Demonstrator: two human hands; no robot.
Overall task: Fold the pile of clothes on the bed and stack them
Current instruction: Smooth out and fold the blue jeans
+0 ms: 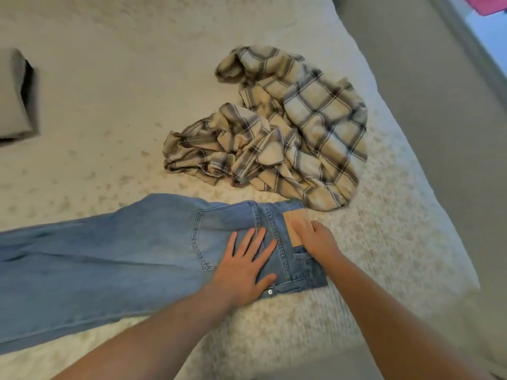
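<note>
While the left hand (244,267) presses flat on the jeans (109,259), right hand (315,237) fingers curl at their waistband.

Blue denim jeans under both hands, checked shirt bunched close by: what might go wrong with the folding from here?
The light blue denim jeans lie with their waistband close to the crumpled cream-and-grey plaid shirt, so a fold could catch the shirt's edge. The long legs run out of view to the left, so they may fold unevenly. The left hand lies flat while the right hand rests on the waistband; on the soft textured cream bedspread, the denim may wrinkle.
</note>
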